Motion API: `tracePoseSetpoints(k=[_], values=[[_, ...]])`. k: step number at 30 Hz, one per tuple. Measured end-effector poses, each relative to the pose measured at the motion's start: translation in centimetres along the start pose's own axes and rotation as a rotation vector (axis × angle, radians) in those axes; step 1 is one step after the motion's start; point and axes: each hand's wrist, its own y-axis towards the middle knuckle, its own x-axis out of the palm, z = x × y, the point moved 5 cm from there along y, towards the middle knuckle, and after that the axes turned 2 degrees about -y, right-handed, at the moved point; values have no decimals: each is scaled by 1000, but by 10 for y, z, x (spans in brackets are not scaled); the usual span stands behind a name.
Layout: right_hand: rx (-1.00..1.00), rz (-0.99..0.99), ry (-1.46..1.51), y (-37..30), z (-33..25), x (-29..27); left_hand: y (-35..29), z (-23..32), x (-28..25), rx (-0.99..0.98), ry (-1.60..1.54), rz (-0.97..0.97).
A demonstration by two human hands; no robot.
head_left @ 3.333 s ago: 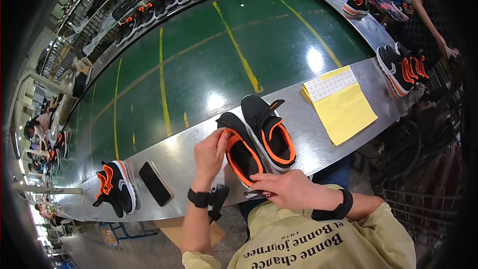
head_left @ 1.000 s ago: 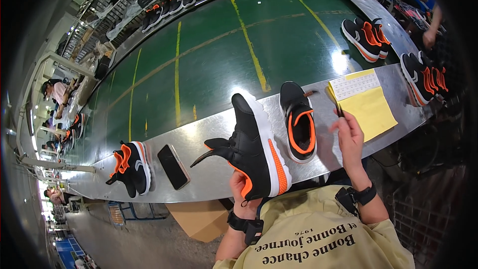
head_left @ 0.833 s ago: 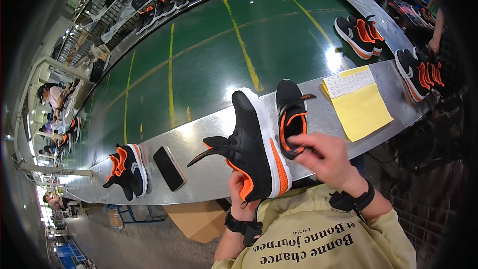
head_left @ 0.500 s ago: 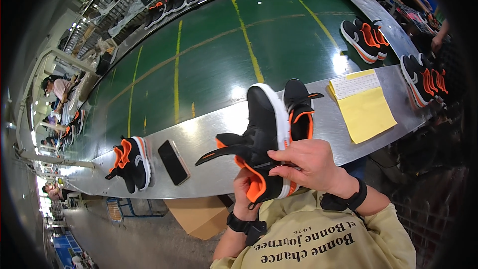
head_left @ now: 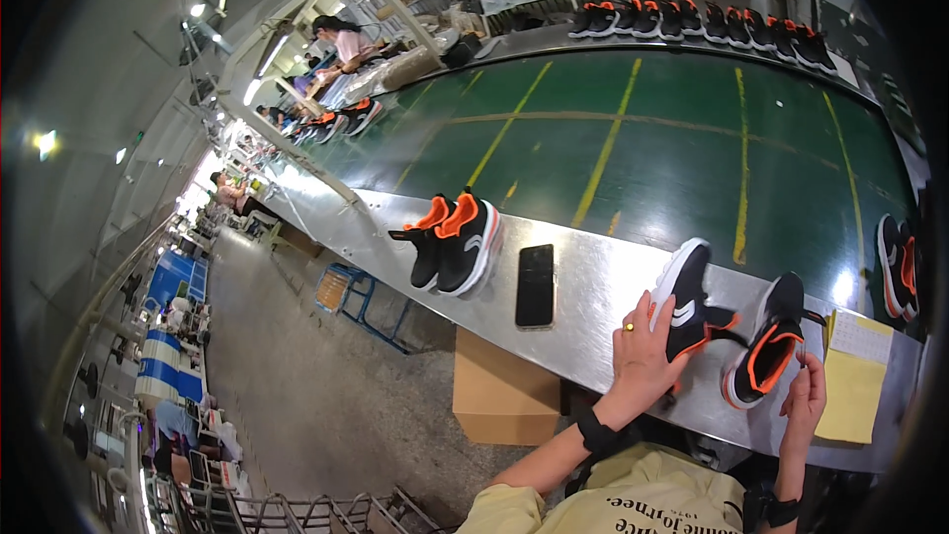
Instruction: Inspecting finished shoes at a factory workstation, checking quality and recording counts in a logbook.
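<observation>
My left hand (head_left: 645, 354) grips a black sneaker (head_left: 684, 299) with a white sole and orange lining, fingers wrapped over its side above the metal table edge. A matching sneaker (head_left: 769, 348) stands to its right, its orange opening facing me. Beside that second shoe is my right hand (head_left: 806, 398), its fingers curled and thumb close to the index finger. A small dark bit shows at those fingertips; what it belongs to is unclear.
A phone (head_left: 535, 287) lies left of my hands, beyond it a pair of sneakers (head_left: 457, 245). Yellow paper (head_left: 850, 391) lies at the right. Behind the metal edge runs a green belt (head_left: 682, 168), with more sneakers (head_left: 692, 20) lined up across it. A cardboard box (head_left: 506, 386) stands below.
The view has swung left. The sneaker held in both hands is now in my left hand alone, lower and by the table. My right hand has left it and moved beside the second shoe.
</observation>
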Motion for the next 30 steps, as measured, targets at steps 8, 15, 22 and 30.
tracePoseSetpoints(k=[8, 15, 22, 30], values=[[-462, -29, -488, -17, -34, 32, 20, -92, 13, -368, -464, -249], [-465, -175, -786, -9, -17, 49, 13, -79, 36, -495, -860, -340], [-583, -617, -1201, -4, -67, 57, 8, -73, 12, -539, -1037, -24], [-594, -777, -1159, 0, -54, 73, 14, -63, 14, -529, -1174, 47]])
